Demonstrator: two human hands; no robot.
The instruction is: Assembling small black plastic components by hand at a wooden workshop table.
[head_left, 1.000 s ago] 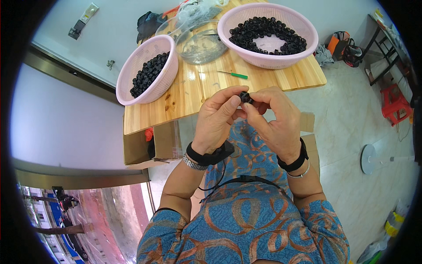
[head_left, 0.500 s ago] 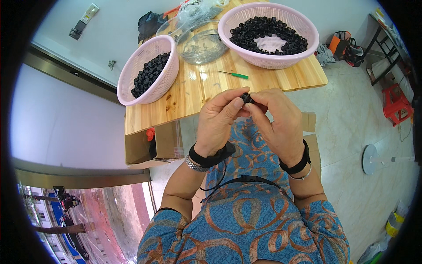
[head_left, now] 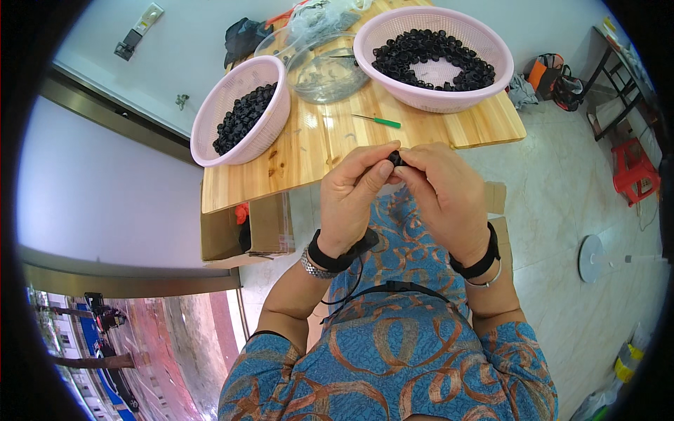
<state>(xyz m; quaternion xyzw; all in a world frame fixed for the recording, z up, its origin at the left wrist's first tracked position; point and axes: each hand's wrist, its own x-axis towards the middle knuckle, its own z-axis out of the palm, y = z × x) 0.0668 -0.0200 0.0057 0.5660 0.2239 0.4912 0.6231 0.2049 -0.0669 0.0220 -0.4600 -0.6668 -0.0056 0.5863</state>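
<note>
Just off the front edge of the wooden table, my left hand (head_left: 357, 188) and my right hand (head_left: 445, 189) pinch one small black plastic part (head_left: 396, 159) between thumbs and fingertips. Fingers cover most of it, so its exact shape is hidden. Beyond my hands on the table lies a thin tool with a green handle (head_left: 387, 123), perhaps a small screwdriver. Two pink mesh baskets hold heaps of small black parts. The left basket (head_left: 203, 133) is tilted; the larger right basket (head_left: 502, 67) has its parts ringed around a bare middle.
The wooden table (head_left: 316, 151) also carries clear round plastic containers (head_left: 326, 84) and crumpled plastic bags (head_left: 316, 22) at the back. Beneath it stands an open cardboard box (head_left: 270, 228). On the floor to the right are a red stool (head_left: 635, 168) and bags (head_left: 547, 77).
The view has shifted slightly. My hands keep hold of the black part, which now shows a little less between my fingers. The baskets and green-handled tool stay where they were.
</note>
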